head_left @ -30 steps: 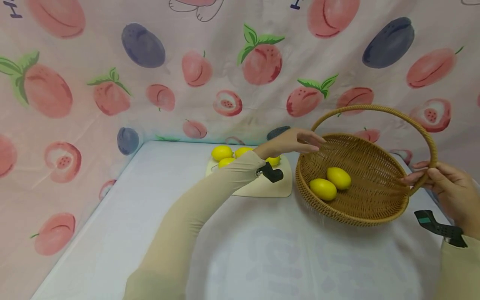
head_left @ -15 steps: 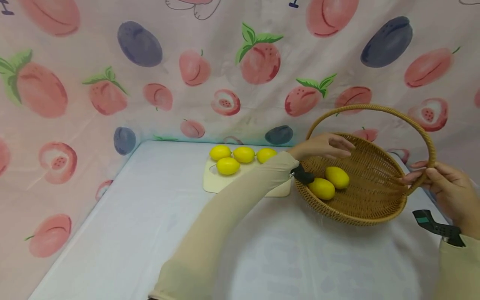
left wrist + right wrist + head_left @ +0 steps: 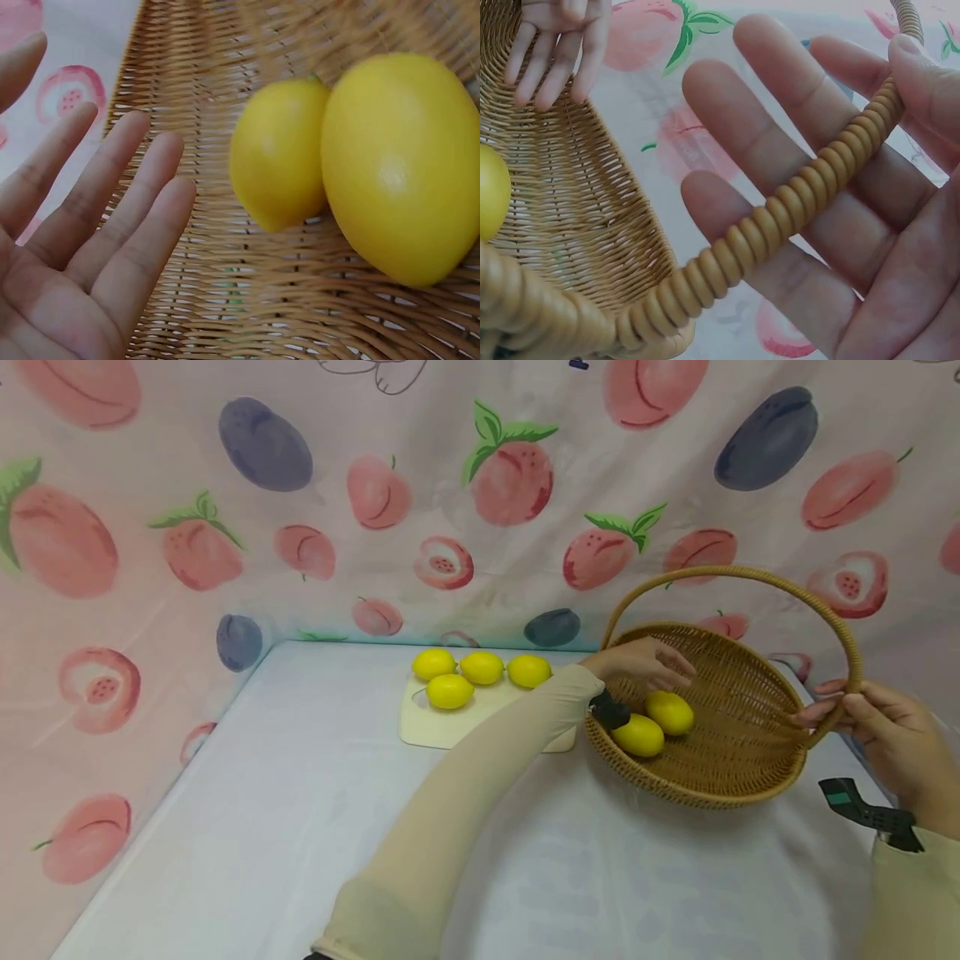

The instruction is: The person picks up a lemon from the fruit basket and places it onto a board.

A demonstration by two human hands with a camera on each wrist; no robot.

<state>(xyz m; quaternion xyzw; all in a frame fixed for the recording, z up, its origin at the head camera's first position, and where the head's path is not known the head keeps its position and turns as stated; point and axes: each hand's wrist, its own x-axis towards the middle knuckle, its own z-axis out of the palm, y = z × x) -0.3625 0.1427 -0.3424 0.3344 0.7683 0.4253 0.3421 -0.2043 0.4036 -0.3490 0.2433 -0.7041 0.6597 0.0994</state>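
Observation:
A round wicker basket [image 3: 738,727] stands tilted toward me on the right side of the table. Two yellow lemons lie in it side by side, one lemon [image 3: 670,713] behind the other lemon [image 3: 639,737]. My left hand [image 3: 648,662] hovers inside the basket's upper left part, just above the lemons; its fingers are extended and nothing is in them. The left wrist view shows the fingertips [image 3: 174,196] apart from both lemons. With thumb and fingers, my right hand [image 3: 896,731] holds the basket's wrapped arched handle [image 3: 802,196] near its right lower end.
Left of the basket lies a cream cutting board [image 3: 461,727] bearing several lemons [image 3: 482,667]; my left sleeve [image 3: 480,785] crosses over its right part. A white cloth covers the table [image 3: 247,827], and a fruit-printed curtain [image 3: 465,460] hangs behind it.
My left hand has moved right from the basket's left rim into the basket, then slightly lower. The right hand keeps its hold on the handle. The head view has shifted slightly rightward.

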